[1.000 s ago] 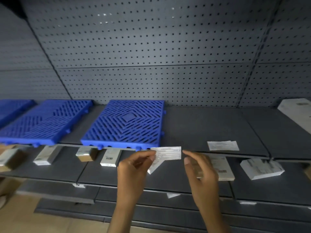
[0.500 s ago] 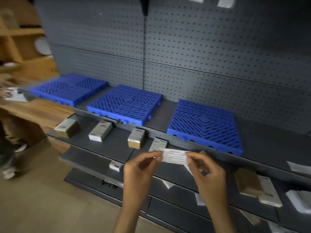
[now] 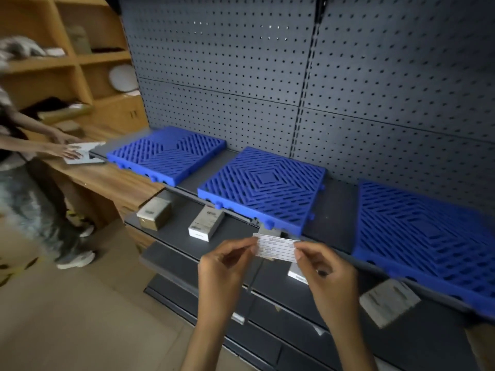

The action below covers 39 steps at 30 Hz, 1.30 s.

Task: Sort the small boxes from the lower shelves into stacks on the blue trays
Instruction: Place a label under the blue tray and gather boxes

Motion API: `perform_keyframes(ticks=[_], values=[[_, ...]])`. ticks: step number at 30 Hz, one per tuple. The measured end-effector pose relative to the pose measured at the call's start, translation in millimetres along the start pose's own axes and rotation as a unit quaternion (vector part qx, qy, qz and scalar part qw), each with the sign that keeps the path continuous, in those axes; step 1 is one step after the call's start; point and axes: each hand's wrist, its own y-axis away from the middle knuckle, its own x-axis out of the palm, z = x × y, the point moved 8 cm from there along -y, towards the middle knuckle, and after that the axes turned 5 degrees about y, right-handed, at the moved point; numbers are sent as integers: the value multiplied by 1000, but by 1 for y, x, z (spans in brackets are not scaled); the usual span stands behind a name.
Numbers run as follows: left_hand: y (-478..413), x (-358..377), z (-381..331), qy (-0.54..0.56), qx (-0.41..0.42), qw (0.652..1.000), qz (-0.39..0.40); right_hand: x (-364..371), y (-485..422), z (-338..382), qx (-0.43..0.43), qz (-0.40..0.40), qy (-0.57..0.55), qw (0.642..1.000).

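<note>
STOCKROOM SHELVING: A person's left hand (image 3: 227, 263) and right hand (image 3: 326, 277) hold a small white lined card (image 3: 276, 249) between them at lower centre of the frame. Each hand pinches one short end between thumb and fingertips, and the card is held roughly level in front of dark grey store shelving.

Three blue trays sit in a row on the upper shelf (image 3: 340, 210): the left tray (image 3: 168, 156) at centre left, the middle tray (image 3: 265, 188) just above the card, and the right tray (image 3: 423, 236) running to the right edge. Each lies flat with its slatted top showing, apart from its neighbour.

The small boxes lie on the lower shelf (image 3: 174, 236), below and in front of the trays. A tan box (image 3: 154, 214) rests at the shelf's left end, with a white box (image 3: 206, 223) near it to the right. Another white box (image 3: 296, 274) shows partly behind the right hand. A blurred grey-and-white box (image 3: 388, 301) lies further right, under the front edge of the right tray.

A grey pegboard (image 3: 241, 76) backs the shelving across the upper half of the frame. At the left edge a second person (image 3: 24, 183), blurred, reaches both arms toward a flat white item (image 3: 85, 156) on a wooden bench (image 3: 112, 183) that meets the left end of the shelving. In the upper left corner a wooden cabinet (image 3: 80, 57) holds a pale plate (image 3: 123, 77) and some folded goods too blurred to identify.
</note>
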Motion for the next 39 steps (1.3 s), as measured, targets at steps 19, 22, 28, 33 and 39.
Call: perform_keyframes(ticks=[19,22,28,33,39], values=[[-226,-123,1,-83,49,995,15,199,-128,37,-29,4,57,998],[-260,-162,5,-93,64,994,10,248,-136,47,-12,-3,63,998],[-329,-240,19,-123,62,990,18,345,-161,69,18,-7,87,996],[-369,-286,31,-152,65,986,-10,414,-178,67,31,-8,137,990],[-400,-298,46,-212,87,973,-8,451,-190,66,30,-30,185,982]])
